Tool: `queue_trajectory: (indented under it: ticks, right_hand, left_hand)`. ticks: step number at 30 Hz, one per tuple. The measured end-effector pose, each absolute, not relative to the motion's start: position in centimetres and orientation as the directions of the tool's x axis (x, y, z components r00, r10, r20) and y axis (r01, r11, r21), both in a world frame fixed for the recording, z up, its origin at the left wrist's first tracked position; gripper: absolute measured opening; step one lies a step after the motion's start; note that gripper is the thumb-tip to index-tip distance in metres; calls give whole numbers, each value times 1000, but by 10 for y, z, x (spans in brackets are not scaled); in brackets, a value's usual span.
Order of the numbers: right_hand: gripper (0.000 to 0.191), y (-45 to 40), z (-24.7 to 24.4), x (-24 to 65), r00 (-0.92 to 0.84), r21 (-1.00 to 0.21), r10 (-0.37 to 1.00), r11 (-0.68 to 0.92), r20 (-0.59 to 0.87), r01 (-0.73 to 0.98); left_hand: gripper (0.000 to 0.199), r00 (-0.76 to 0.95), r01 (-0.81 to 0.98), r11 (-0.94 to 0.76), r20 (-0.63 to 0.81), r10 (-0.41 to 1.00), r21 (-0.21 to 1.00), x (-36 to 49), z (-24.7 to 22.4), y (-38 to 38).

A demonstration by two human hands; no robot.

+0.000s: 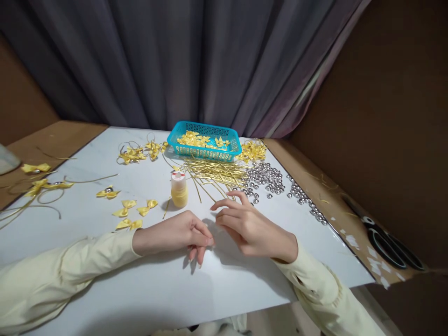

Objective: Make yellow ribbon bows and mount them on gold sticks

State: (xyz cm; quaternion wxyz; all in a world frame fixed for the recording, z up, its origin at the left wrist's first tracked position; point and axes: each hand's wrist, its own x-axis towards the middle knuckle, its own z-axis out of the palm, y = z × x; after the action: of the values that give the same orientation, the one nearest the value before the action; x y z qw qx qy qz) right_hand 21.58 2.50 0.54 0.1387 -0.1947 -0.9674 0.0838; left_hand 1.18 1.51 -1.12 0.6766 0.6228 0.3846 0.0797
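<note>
My left hand (pixel 185 233) is just above the white board, thumb and forefinger pressed together; whatever may be between them is too small to make out. Beside it, my right hand (pixel 245 224) has its fingers apart and holds nothing that I can see. Its fingertips are nearest the loose ends of a pile of gold wire ties (pixel 217 171). A spool of yellow thread (pixel 179 192) stands upright behind my left hand. Left of the spool lie several yellow ribbon bows (pixel 147 206), and one bow with a silver bead (pixel 108 191) at its middle.
A blue basket (pixel 206 154) of yellow bows stands at the back, with finished-looking bow clusters (pixel 132 154) beside it. Silver beads (pixel 266 176) lie scattered on the right. Black-handled scissors (pixel 388 247) and paper scraps rest at the right edge. More bows with wires (pixel 45 185) lie far left.
</note>
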Motion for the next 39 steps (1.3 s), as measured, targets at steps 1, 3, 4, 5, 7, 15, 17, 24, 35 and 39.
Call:
queue_trajectory:
  ticks: [1,3,4,5,7,15,17,24,35,39]
  right_hand:
    - [17,26,6,216,-877,-220,409,907,254,359]
    - [17,28,6,218,-854,-238,428,899,297,368]
    - [17,29,7,219,-841,-249,439,894,317,373]
    - [17,30,8,220,-827,-260,452,888,335,380]
    - [18,31,11,223,-797,-288,480,873,367,394]
    - [10,30,5,214,-836,-358,471,860,282,364]
    - [10,27,2,208,-865,-329,426,884,267,333]
    - [20,21,-5,201,-912,-172,343,935,225,309]
    - [16,20,-5,201,-927,-34,293,955,233,293]
    - [17,20,-11,197,-919,37,281,953,278,302]
  left_hand:
    - [24,686,374,224,-431,587,900,11,-11,15]
    - [21,675,374,248,-446,588,894,9,-10,16]
    - [20,670,373,255,-449,591,892,8,-10,17]
    - [20,666,372,255,-448,596,893,6,-10,18]
    - [22,660,371,241,-437,610,897,0,-9,18]
    - [25,614,471,151,-447,651,869,-8,4,16]
    - [24,629,486,129,-448,635,865,-6,8,16]
    - [27,649,513,113,-471,598,851,-1,15,17]
    - [22,629,539,155,-518,580,828,-2,15,22]
    - [22,624,515,190,-518,586,836,-1,14,24]
